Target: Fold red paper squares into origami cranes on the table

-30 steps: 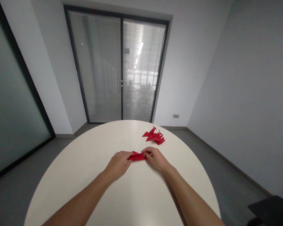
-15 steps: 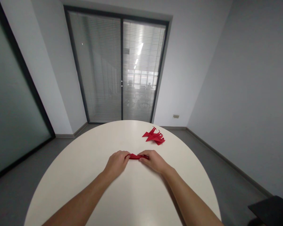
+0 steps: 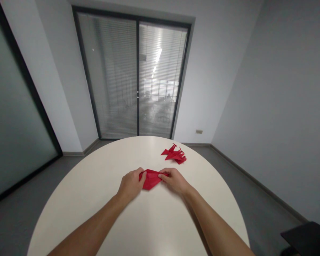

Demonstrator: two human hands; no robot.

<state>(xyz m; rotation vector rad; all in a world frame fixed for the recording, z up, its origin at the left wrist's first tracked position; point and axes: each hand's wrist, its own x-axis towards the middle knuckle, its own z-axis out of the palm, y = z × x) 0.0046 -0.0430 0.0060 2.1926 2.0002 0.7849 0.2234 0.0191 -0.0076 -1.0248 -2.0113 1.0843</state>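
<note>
A folded piece of red paper [image 3: 150, 180] is stretched between my two hands over the middle of the table, its broad face turned up toward me. My left hand [image 3: 132, 182] pinches its left end, thumb on top. At the other end my right hand [image 3: 175, 179] grips a narrower, pointed part between thumb and fingers. Parts of both ends are hidden under the fingers. Beyond my right hand lies a cluster of several red origami figures [image 3: 175, 154], apparently cranes, overlapping one another.
The round white table [image 3: 101, 177] fills the space before me. A dark object [image 3: 309, 236], perhaps a chair, stands on the floor at lower right. Behind the table is a glass partition with blinds [image 3: 117, 78], with walls on both sides.
The red paper, seen before as a thin strip edge-on, now shows a wide, roughly diamond-shaped face. Both hands have tilted slightly with it; the origami figures have not moved.
</note>
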